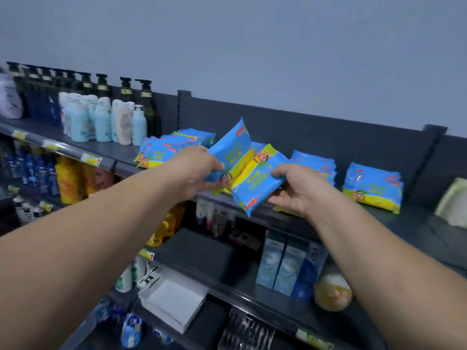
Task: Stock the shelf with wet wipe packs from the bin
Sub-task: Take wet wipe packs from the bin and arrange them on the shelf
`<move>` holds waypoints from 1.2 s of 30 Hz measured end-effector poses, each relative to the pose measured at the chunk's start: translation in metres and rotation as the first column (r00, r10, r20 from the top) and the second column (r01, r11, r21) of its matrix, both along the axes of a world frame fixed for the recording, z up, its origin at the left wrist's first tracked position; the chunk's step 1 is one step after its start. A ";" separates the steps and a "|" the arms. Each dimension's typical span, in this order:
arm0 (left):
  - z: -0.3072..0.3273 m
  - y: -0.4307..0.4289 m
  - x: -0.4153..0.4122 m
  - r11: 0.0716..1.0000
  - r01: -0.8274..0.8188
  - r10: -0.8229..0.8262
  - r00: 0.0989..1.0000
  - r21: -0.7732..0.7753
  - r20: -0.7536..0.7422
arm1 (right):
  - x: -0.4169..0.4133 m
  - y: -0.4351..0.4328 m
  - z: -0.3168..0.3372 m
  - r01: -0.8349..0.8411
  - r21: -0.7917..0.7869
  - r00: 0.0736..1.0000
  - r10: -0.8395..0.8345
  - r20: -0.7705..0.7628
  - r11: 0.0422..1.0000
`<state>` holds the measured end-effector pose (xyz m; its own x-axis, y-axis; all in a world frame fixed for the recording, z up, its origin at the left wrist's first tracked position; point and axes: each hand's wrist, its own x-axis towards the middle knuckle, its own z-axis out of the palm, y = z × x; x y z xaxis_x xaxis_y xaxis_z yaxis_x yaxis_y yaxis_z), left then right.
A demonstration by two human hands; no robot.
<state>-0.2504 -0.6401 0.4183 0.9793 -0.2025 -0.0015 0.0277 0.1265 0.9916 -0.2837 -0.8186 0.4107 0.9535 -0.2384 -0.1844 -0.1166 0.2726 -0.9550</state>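
Both arms are reaching out toward the top shelf (pixel 417 221), one wet wipe pack in each hand.

My left hand (pixel 199 170) is gripping the left pack (pixel 231 147) by its lower edge, fingers curled round it. That pack is tilting steeply, its top corner pointing up toward the back panel.

My right hand (pixel 295 190) is holding the right pack (pixel 257 183), thumb on top and fingers curled underneath. This one is lying flatter, its near corner hanging out past the shelf's front lip.

The two packs are touching in the middle, yellow edges together. Both are sitting over the gap between stacks, above the shelf. I can't tell whether either is touching it.

Already lying on the same shelf:
- left stack (pixel 171 150), just behind my left hand
- middle stack (pixel 316 165), just behind my right hand
- right stack (pixel 374 185), apart, further right

Pale bottles (pixel 101 120) and dark pump bottles (pixel 126 89) are standing left of the packs. Blue boxes (pixel 280 263) are sitting on a lower shelf.
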 end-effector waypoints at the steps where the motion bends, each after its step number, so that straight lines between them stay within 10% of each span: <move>1: 0.004 -0.015 0.001 1.000 -0.020 0.021 1.000 -0.015 0.011 | -0.001 -0.020 0.002 0.050 -0.069 0.999 -0.050 0.004 0.996; 16: 0.029 -0.227 0.028 0.994 -0.023 -0.003 0.971 0.106 0.240 | -0.024 -0.275 0.018 0.381 -0.302 0.923 -0.338 0.185 0.874; 21: 0.029 -0.279 0.040 0.969 0.013 -0.080 0.960 0.245 0.268 | -0.009 -0.327 0.017 0.440 -0.579 0.896 -0.375 0.236 0.686; 36: -0.029 -0.378 0.068 0.895 0.224 -0.214 0.974 0.386 -0.069 | 0.045 -0.358 0.023 0.014 -0.923 0.999 -0.054 -0.007 0.384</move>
<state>-0.1829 -1.0183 0.3890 0.9089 -0.3901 -0.1474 0.0348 -0.2812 0.9590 -0.2390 -1.1766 0.4341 0.9391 -0.3126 0.1427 -0.1624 -0.7697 -0.6174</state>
